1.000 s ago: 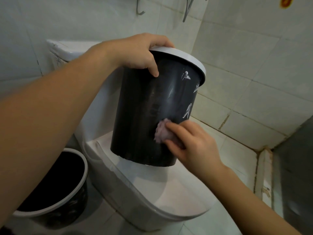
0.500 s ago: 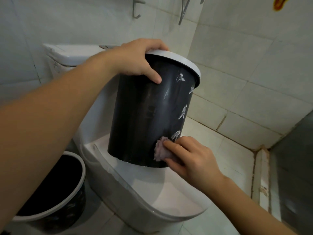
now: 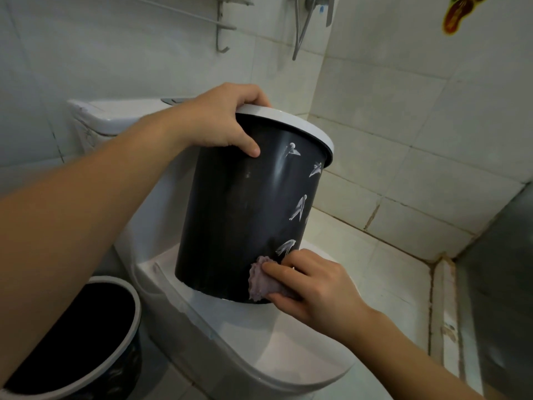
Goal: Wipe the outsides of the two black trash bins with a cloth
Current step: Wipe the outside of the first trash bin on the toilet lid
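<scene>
**Black trash bin up on the toilet lid, cloth working the bottom edge**

Black trash bin (image 3: 245,215) with a white rim ring is standing on the closed toilet lid (image 3: 277,345), tipped a bit so the top leans to the right. It has little white brush-stroke marks scattered down its right side.

Left hand (image 3: 222,122) is hooked over the rim at the top left, fingers going over the white ring and thumb pressed flat on the outer wall, so that grip is clamped on the bin.

Right hand (image 3: 311,287) is down low at the bin's bottom right, fingers curled around a bunched-up purple-grey cloth (image 3: 261,280) and pushing it against the black wall right by the base. The cloth is touching the bin just under the lowest white mark.

Second black bin (image 3: 86,342) sits on the floor at lower left, beside the toilet bowl, open top facing up, same white rim, dark inside. The left forearm crosses above it.

Behind the bin is the white toilet tank (image 3: 115,116) with its flush button on top. Walls are white tile, a metal hook (image 3: 220,39) hangs on the wall above, and there's a red and yellow sticker (image 3: 458,13) at the upper right.
</scene>
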A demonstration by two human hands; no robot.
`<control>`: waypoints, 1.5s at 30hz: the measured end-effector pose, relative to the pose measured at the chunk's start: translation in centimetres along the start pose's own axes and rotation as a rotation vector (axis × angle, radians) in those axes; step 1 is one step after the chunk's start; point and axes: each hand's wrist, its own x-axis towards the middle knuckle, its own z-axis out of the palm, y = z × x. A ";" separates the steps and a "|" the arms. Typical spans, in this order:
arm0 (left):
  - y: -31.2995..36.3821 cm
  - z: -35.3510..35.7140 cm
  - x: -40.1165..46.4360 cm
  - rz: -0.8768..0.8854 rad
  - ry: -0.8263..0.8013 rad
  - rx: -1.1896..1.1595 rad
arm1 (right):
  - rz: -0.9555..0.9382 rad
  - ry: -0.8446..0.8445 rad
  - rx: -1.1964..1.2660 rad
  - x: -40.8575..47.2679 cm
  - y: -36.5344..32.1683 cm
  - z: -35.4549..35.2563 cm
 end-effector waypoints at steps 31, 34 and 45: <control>-1.6 -0.4 -0.1 -0.012 0.004 -0.071 | 0.252 0.261 0.003 5.7 1.6 -1.0; -1.7 -0.6 -0.3 -0.011 0.007 -0.076 | 0.196 0.225 -0.019 5.1 0.7 -0.6; -0.7 -0.3 -0.9 0.008 -0.021 -0.049 | 0.317 0.334 -0.062 9.0 3.0 -2.1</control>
